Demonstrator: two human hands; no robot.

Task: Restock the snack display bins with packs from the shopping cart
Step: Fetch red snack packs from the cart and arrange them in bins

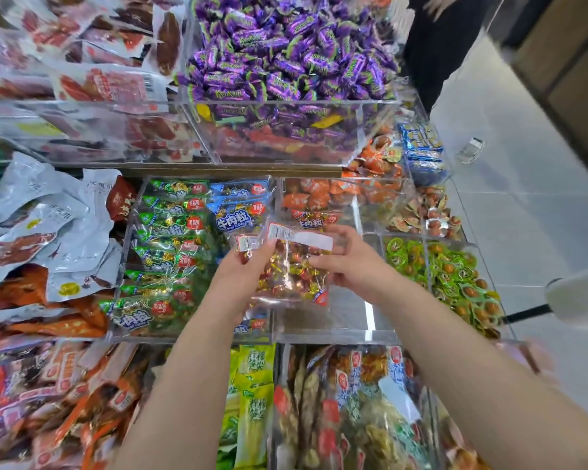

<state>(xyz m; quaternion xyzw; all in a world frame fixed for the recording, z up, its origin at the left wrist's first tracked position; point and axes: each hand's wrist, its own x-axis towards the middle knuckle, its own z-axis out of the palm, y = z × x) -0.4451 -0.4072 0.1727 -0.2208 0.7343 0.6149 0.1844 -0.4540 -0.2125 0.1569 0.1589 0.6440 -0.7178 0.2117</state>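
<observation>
You cannot read the blurred label [301, 237] on the pack [291, 274]; a white object [579, 296] is cut by the right edge.

A clear pack [291, 269] of red-and-gold wrapped snacks is held tilted over a nearly bare clear bin [340, 317]

At frame centre the left hand [241, 278] and right hand [352, 264] hold a pack [291, 271] over a clear bin [342, 315], with a bin of stacked packs [127, 256] to its left and the candy bin [370, 130] behind at upper centre.
</observation>
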